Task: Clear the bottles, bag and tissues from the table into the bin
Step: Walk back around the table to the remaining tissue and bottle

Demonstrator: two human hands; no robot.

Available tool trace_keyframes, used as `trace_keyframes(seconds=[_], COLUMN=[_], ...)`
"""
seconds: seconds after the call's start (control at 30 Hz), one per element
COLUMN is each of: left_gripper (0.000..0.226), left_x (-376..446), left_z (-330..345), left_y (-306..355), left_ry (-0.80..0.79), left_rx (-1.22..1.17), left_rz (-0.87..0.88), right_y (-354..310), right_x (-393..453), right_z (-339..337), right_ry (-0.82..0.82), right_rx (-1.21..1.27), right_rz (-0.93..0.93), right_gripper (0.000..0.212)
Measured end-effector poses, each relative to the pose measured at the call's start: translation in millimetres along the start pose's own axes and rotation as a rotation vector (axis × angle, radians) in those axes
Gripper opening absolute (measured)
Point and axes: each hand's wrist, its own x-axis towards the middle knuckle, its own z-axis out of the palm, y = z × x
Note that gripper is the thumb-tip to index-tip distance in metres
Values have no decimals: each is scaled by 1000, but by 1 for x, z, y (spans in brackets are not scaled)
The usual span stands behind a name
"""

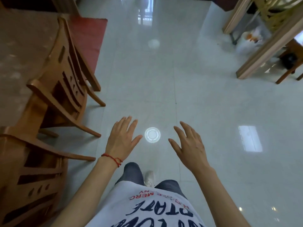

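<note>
My left hand and my right hand hang in front of me over the shiny floor, fingers spread, holding nothing. A table with a glossy brownish top fills the left side; no bottle, bag or tissue shows on the part in view. A white plastic bag with something orange in it lies on the floor under another table at the upper right, blurred. No bin can be made out.
Two wooden chairs stand pushed against the left table. A light-wood table frame and a chair leg stand at the upper right. A red mat lies beyond the chairs. A bright round ceiling-light reflection sits on the floor between my hands.
</note>
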Motion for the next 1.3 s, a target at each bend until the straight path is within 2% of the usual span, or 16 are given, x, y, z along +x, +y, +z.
trace_keyframes(seconds=[0.07, 0.13, 0.23, 0.67, 0.97, 1.3], left_gripper=[57, 58, 60, 60, 59, 54], left_x=[19, 74, 103, 386, 530, 704], left_z=[-1, 0, 1, -36, -32, -62], left_y=[-1, -12, -20, -79, -88, -88], left_ry=[4, -25, -32, -59, -69, -3], left_rx=[-6, -22, 11, 29, 6, -15], left_rz=[-7, -41, -40, -11, -80, -138], right_y=[2, 14, 17, 34, 79, 120], right_x=[19, 77, 110, 394, 544, 733], right_z=[-1, 1, 5, -28, -37, -81], right_ry=[-18, -78, -80, -28, -110, -94], right_rx=[4, 23, -9, 38, -1, -9], right_rz=[-9, 6, -13, 8, 11, -56], right_gripper=[45, 47, 48, 46, 50, 49])
